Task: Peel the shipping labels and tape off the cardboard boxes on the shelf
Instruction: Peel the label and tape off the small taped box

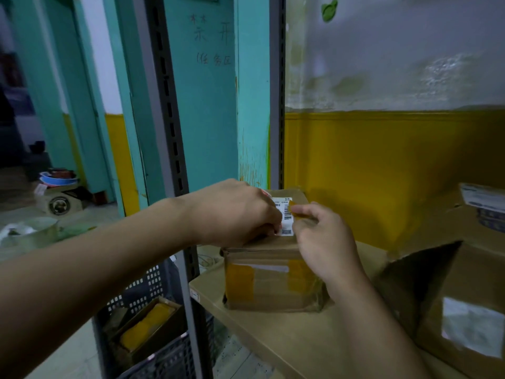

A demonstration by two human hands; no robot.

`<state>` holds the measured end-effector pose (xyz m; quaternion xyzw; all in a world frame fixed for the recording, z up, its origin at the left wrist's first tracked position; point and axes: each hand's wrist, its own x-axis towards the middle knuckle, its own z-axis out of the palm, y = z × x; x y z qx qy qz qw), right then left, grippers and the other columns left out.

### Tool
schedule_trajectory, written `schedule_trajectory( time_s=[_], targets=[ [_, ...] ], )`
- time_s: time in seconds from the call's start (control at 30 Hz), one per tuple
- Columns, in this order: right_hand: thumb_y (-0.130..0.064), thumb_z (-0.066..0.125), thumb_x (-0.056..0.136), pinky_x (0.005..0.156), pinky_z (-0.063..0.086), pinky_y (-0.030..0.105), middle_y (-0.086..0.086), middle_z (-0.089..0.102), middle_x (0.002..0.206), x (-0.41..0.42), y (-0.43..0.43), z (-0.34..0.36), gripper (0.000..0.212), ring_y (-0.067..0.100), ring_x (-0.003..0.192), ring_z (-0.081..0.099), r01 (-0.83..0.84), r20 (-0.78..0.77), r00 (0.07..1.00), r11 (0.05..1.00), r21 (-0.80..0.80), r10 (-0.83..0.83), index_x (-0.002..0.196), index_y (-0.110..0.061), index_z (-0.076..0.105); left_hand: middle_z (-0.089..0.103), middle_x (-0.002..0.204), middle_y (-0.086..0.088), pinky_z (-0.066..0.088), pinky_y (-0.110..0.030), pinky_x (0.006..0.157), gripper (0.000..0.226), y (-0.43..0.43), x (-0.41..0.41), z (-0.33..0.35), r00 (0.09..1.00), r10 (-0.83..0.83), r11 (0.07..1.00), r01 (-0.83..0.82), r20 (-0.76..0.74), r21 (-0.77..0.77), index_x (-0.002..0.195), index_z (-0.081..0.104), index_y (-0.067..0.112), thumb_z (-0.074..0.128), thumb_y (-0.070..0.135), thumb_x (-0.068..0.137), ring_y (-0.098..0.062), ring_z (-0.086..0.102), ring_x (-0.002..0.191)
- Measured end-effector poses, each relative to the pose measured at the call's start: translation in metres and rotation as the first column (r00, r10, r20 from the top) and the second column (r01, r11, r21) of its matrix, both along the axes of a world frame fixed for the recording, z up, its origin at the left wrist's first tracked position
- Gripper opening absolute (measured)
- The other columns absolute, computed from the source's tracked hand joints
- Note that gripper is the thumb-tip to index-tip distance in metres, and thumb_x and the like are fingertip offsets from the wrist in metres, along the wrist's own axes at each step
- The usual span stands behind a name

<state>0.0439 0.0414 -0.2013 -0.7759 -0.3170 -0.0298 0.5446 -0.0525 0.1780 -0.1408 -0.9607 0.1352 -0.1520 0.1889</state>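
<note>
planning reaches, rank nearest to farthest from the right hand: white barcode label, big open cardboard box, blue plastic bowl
1. white barcode label, by the right hand pinching yellow tape
2. big open cardboard box, right side
3. blue plastic bowl, far left

box (273, 280) on shelf (300, 340). left hand (240, 212) curled over box top, fingertips at label (287, 218) edge. right hand (325, 242) pinches yellow tape (298, 208) beside label.

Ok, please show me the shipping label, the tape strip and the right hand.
shipping label (286, 214), head view, barcode area.
tape strip (294, 205), head view, its free end.
right hand (325, 240), head view, back of hand.
</note>
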Motion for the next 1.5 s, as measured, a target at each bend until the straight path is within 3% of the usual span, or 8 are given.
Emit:
schedule_trajectory(
  time_s=[0.17, 0.37, 0.53, 0.7, 0.77, 0.9, 1.17, 1.5],
  targets=[
    [-0.01, 0.055, 0.093, 0.095, 0.027, 0.016, -0.005, 0.047, 0.145, 0.001, 0.0, 0.0, 0.032, 0.008, 0.137, 0.035, -0.006, 0.0, 1.0, 1.0, -0.012, 0.006, 0.121, -0.021, 0.065, 0.064, 0.089, -0.003, 0.055, -0.041, 0.066, 0.033, 0.002, 0.003, 0.002, 0.993, -0.12, 0.991, 0.119, 0.016, 0.068, 0.094, 0.063, 0.016, 0.037, 0.035, 0.099, -0.023, 0.062, 0.081],
    [-0.01, 0.053, 0.094, 0.097, 0.025, 0.016, -0.005, 0.045, 0.146, 0.001, 0.001, -0.001, 0.032, 0.007, 0.138, 0.033, -0.008, -0.001, 1.0, 1.0, -0.009, 0.008, 0.121, -0.023, 0.066, 0.062, 0.082, -0.005, 0.032, -0.024, 0.057, 0.015, 0.002, 0.007, 0.0, 0.993, -0.114, 0.993, 0.113, -0.018, -0.024, 0.092, 0.062, 0.011, 0.054, 0.023, 0.098, -0.014, 0.049, 0.065],
    [-0.01, 0.053, 0.093, 0.1, 0.03, 0.018, -0.006, 0.047, 0.143, 0.001, 0.0, -0.002, 0.032, 0.01, 0.138, 0.036, -0.009, -0.001, 1.0, 1.0, -0.011, 0.009, 0.119, -0.024, 0.066, 0.062, 0.077, -0.004, 0.045, -0.031, 0.057, 0.02, 0.004, 0.008, 0.0, 0.996, -0.073, 0.987, 0.065, -0.044, -0.147, 0.088, 0.063, 0.011, 0.053, 0.025, 0.098, -0.016, 0.055, 0.063],
    [-0.012, 0.052, 0.093, 0.093, 0.044, 0.027, -0.004, 0.053, 0.138, 0.002, 0.002, -0.003, 0.031, 0.013, 0.123, 0.048, -0.006, -0.002, 1.0, 1.0, -0.007, 0.006, 0.117, -0.027, 0.066, 0.065, 0.082, -0.001, 0.051, -0.03, 0.062, 0.02, 0.005, 0.01, 0.001, 0.998, -0.019, 0.985, 0.01, -0.052, -0.174, 0.093, 0.065, 0.012, 0.053, 0.027, 0.097, -0.014, 0.06, 0.067],
    [-0.012, 0.052, 0.095, 0.104, 0.035, 0.022, -0.005, 0.049, 0.143, 0.001, 0.001, -0.001, 0.032, 0.01, 0.135, 0.039, -0.005, -0.004, 1.0, 1.0, -0.012, 0.005, 0.12, -0.026, 0.065, 0.067, 0.084, 0.0, 0.052, -0.03, 0.065, 0.02, 0.006, 0.01, 0.0, 0.999, -0.001, 0.981, -0.009, -0.052, -0.196, 0.095, 0.066, 0.013, 0.054, 0.029, 0.097, -0.012, 0.062, 0.07],
    [-0.012, 0.05, 0.097, 0.097, 0.026, 0.016, -0.007, 0.045, 0.146, -0.001, -0.001, 0.001, 0.031, 0.008, 0.139, 0.032, -0.026, -0.008, 1.0, 1.0, -0.014, 0.026, 0.122, -0.024, 0.064, 0.068, 0.088, 0.002, 0.053, -0.028, 0.067, 0.019, 0.006, 0.011, -0.003, 0.998, 0.042, 0.969, -0.052, -0.045, -0.24, 0.098, 0.067, 0.016, 0.055, 0.03, 0.096, -0.009, 0.063, 0.073],
    [-0.009, 0.044, 0.098, 0.111, 0.036, 0.039, -0.005, 0.052, 0.14, -0.002, 0.001, -0.001, 0.036, 0.013, 0.133, 0.042, -0.025, -0.085, 0.996, 0.999, 0.046, 0.029, 0.124, -0.026, 0.063, 0.069, 0.088, 0.004, 0.053, -0.031, 0.07, 0.02, 0.003, 0.012, -0.008, 0.989, 0.146, 0.947, -0.145, -0.017, -0.285, 0.098, 0.066, 0.02, 0.052, 0.034, 0.096, -0.011, 0.064, 0.075],
    [-0.011, 0.04, 0.1, 0.099, 0.041, 0.027, -0.008, 0.055, 0.132, -0.002, 0.001, 0.001, 0.037, 0.01, 0.123, 0.048, -0.018, -0.159, 0.987, 0.991, 0.129, 0.039, 0.126, -0.025, 0.062, 0.072, 0.101, 0.016, 0.052, -0.016, 0.081, 0.018, -0.002, 0.007, -0.005, 0.995, 0.068, 0.911, -0.091, -0.072, -0.403, 0.109, 0.071, 0.032, 0.059, 0.036, 0.096, 0.003, 0.065, 0.089]
  ],
)
